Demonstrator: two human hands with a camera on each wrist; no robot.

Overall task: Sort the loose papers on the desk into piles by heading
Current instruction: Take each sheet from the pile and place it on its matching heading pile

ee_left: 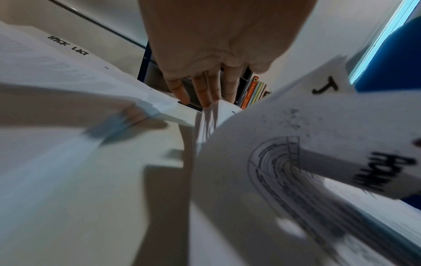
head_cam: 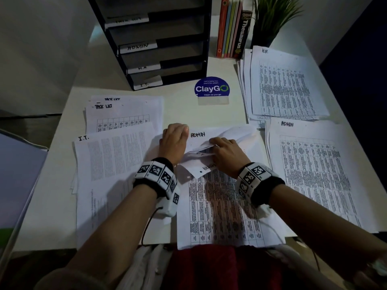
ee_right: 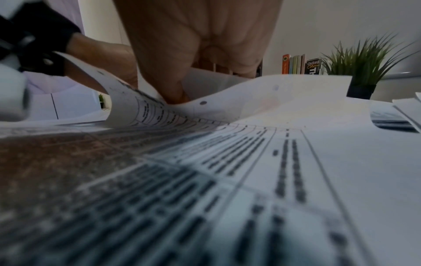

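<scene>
A loose stack of printed papers (head_cam: 222, 208) lies in the middle of the desk (head_cam: 184, 109) in front of me. Its top sheets are curled back, and one shows the heading ADMIN (head_cam: 198, 135). My right hand (head_cam: 222, 148) pinches the bent-over upper edge of these sheets; in the right wrist view its thumb (ee_right: 174, 91) presses on the curled paper (ee_right: 141, 108). My left hand (head_cam: 174, 140) sits at the stack's upper left corner, and its straight fingers (ee_left: 205, 90) touch the sheet edges (ee_left: 206, 122). Sorted piles lie around: TASK LIST (head_cam: 123, 116), I.T. (head_cam: 113, 162), H.R. (head_cam: 287, 86), ADMIN (head_cam: 314, 170).
A black letter tray (head_cam: 165, 49) with labelled shelves stands at the back. Upright books (head_cam: 232, 28) and a potted plant (head_cam: 270, 24) stand to its right. A blue ClayGo sign (head_cam: 212, 88) stands between the piles. The desk's left edge drops off past the I.T. pile.
</scene>
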